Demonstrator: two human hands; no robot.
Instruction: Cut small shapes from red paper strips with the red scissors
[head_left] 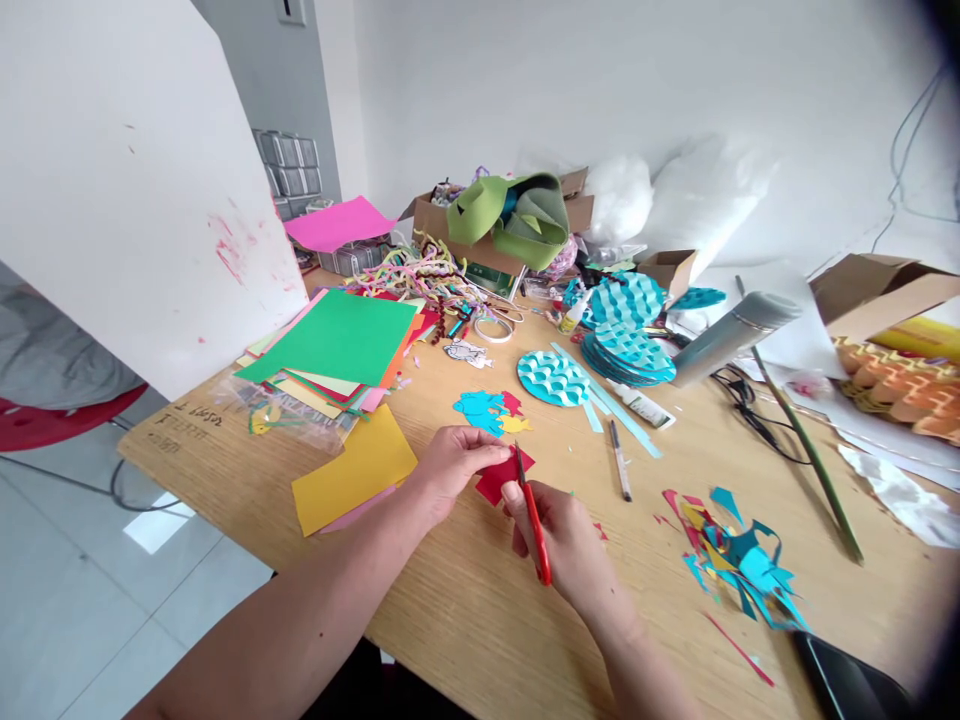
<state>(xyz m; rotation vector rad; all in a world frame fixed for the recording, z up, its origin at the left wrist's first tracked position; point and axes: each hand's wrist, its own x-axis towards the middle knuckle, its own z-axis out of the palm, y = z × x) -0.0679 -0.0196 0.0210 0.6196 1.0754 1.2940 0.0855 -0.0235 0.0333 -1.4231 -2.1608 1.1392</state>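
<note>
My left hand [457, 462] pinches a piece of red paper [493, 484] above the wooden table. In my right hand [559, 530] is a pair of red-handled scissors [535, 525], its blades pointing away from me and lying against the red paper. The fingers are wrapped around the handles, partly hiding them. Just beyond the paper lie cut-out shapes: a blue fish-like one [480, 410], a small red one [511, 403] and a yellow one [516, 424]. Left of my left hand rests a yellow paper sheet [352, 470] with a pink sheet partly under it.
Coloured paper [337, 335] is stacked at left, green on top. Paper scraps [739, 550] and a phone [847, 680] lie at right. A pen [620, 460], patterned blue discs [553, 378], a glue bottle [641, 405] and a grey cylinder [739, 335] stand or lie beyond my hands.
</note>
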